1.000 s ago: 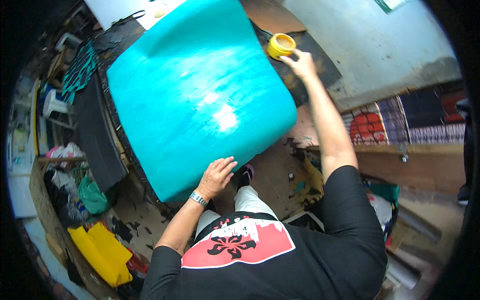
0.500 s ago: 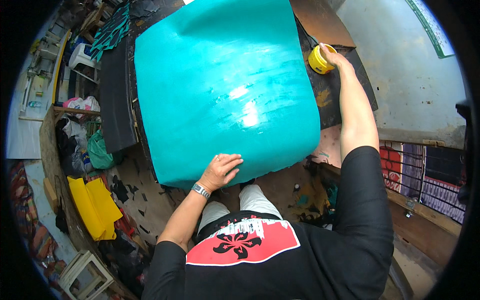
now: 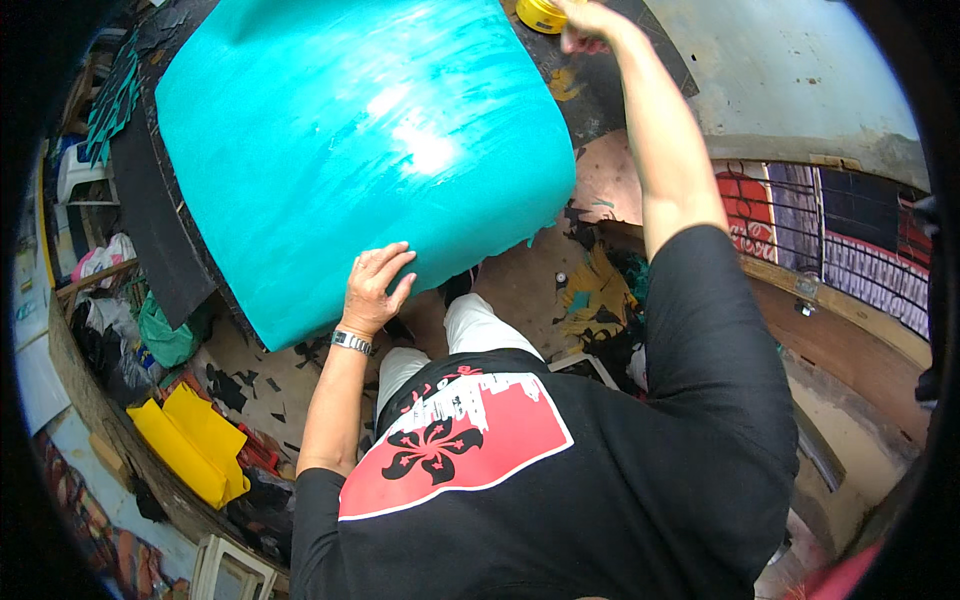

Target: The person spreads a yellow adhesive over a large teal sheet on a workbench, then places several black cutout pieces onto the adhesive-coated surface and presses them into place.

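Observation:
A large teal sheet (image 3: 330, 170) with a wet-looking shine drapes over the dark table, its near edge curving down toward me. My left hand (image 3: 375, 288), with a metal watch at the wrist, rests on that near edge, fingers stretched out and holding nothing. At the far right, my right hand (image 3: 592, 25) is beside a yellow tub (image 3: 542, 14), which the top of the picture cuts off. Blur on its fingers hides whether anything is in them.
Dark sheet material (image 3: 155, 215) hangs at the table's left side. Folded yellow sheets (image 3: 195, 445) lie lower left, near bags (image 3: 168, 335) and a white plastic stool (image 3: 82, 175). Scraps (image 3: 600, 290) litter the floor. A metal panel (image 3: 790, 80) and barred opening (image 3: 800, 225) stand right.
The view has shifted, so the table sits higher and farther left. My right hand has come away from the tub's rim to its near right side. The left hand stays on the sheet's edge.

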Motion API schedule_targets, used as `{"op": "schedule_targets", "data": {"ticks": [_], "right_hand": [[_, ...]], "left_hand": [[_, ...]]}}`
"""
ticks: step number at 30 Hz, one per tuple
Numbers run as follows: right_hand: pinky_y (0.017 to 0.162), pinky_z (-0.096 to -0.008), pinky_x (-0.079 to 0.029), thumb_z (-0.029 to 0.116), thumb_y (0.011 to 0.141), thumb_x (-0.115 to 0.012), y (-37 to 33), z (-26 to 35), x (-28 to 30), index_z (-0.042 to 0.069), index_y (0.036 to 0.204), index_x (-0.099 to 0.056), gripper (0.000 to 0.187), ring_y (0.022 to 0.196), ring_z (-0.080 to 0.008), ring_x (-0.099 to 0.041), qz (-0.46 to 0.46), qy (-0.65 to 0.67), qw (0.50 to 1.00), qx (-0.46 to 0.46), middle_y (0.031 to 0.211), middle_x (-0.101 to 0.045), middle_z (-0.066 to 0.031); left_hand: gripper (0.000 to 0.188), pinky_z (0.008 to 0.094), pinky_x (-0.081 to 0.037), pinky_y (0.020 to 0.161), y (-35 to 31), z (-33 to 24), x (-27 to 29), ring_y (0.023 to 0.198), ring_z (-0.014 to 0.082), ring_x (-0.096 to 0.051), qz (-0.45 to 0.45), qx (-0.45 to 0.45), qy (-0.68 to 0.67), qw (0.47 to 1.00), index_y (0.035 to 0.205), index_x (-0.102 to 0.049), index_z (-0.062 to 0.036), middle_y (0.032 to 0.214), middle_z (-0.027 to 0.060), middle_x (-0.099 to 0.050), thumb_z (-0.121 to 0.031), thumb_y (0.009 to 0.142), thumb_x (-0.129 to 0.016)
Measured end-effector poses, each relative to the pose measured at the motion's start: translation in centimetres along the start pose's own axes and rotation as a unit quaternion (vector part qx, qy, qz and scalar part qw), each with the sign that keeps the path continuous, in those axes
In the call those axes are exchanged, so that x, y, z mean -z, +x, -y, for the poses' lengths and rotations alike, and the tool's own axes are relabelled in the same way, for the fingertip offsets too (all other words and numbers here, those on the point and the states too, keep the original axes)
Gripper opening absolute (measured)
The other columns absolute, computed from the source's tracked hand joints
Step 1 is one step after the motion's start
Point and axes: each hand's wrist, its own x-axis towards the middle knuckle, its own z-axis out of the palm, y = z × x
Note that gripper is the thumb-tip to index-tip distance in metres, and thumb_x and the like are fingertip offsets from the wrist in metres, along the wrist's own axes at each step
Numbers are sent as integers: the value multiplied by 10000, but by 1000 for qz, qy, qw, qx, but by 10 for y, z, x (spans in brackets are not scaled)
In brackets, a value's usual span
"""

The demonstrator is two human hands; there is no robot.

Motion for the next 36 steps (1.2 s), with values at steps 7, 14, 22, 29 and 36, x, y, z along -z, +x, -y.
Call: {"op": "schedule_targets", "data": {"ticks": [7, 14, 22, 29, 36], "right_hand": [[1200, -605, -34, 777, 936, -94, -140, -91, -166, 248, 1356, -624, 859, 1527, -316, -104, -108, 17, 955, 275, 1574, -382, -71], [1181, -636, 69, 756, 906, -384, -140, -122, -215, 129, 1591, -180, 951, 1540, -288, 7, -298, -192, 909, 220, 1667, -95, -94], [1188, -642, 34, 792, 870, -394, -169, -80, -253, 189, 1598, -162, 974, 1542, -263, -21, -242, -303, 860, 331, 1669, -103, -60], [1167, -680, -27, 759, 870, -442, -243, 9, -385, 148, 1590, -189, 977, 1532, -290, -103, -221, -236, 868, 377, 1657, -157, -87], [1157, -687, 15, 816, 849, -394, -280, 45, -413, 148, 1585, -218, 1009, 1538, -295, -66, -234, -301, 890, 249, 1659, -152, -97]], "left_hand": [[338, 390, -486, 915, -1, 2, 1, 1028, 261, -613, 3, -9, -3, 1000, 1085, -713, -102, 1207, 53, -666, -99, 753, -779], [315, 398, -479, 919, 0, 2, 1, 1041, 262, -617, 11, -23, 8, 1000, 1074, -716, -99, 1225, 57, -659, -122, 766, -777], [296, 400, -491, 930, -5, 5, 16, 1060, 286, -635, 15, -24, -80, 996, 1075, -717, -94, 1184, 96, -679, -115, 785, -773], [209, 383, -467, 909, -80, 46, 93, 1014, 265, -644, -95, 24, 0, 995, 1022, -727, -113, 1090, 64, -704, -69, 818, -736], [217, 396, -396, 1021, -154, 108, 149, 1182, 254, -556, -70, 113, 144, 981, 1083, -726, -151, 1210, 14, -663, -158, 867, -716]]}}
